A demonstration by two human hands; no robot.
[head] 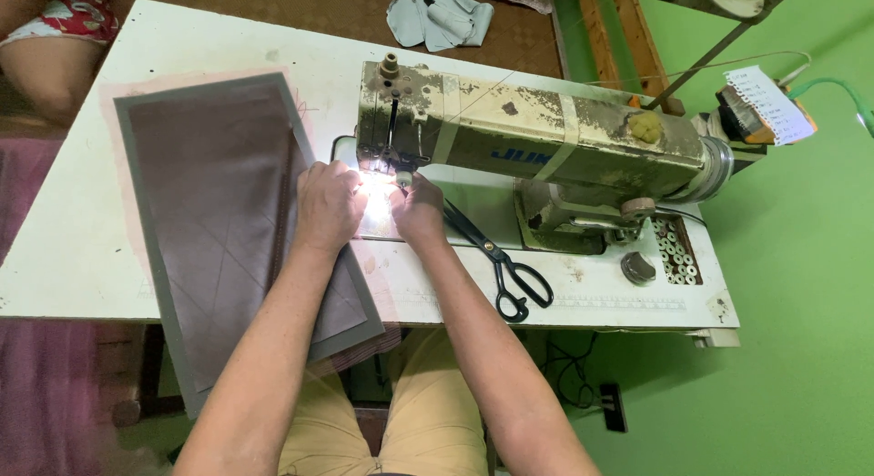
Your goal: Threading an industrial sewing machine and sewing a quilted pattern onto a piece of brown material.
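So the left hand [328, 206] is spread flat, palm down, pressing on the near edge of the brown panel [218, 212] right beside the needle area. No pinch there, just fingers laid out on the material. The right hand [419, 207] sits on the other side of the needle with fingers bunched together at the lit spot under the machine head; the lamp glare washes it out, so I can't tell whether that grip is actually nipping the fabric edge or only resting on it.

The panel itself lies across the left half of the white worktop [82, 258], a long dark-brown piece with stitched diagonal lines and a grey border, its lower corner hanging off the front edge. My guess is it's light but fairly stiff, like a backed or quilted sheet: it stays flat where it overhangs instead of drooping much. Looks smooth, so probably a bit slippery on that painted top, which is why a flat palm makes sense. If you had to lift it, I'd take it by the grey border, two hands, not the middle.

Further out: the old cream sewing machine [546, 139] with peeling paint, black scissors [510, 267] just right of the right wrist, and a small tray of bobbins [678, 250] near the handwheel end.
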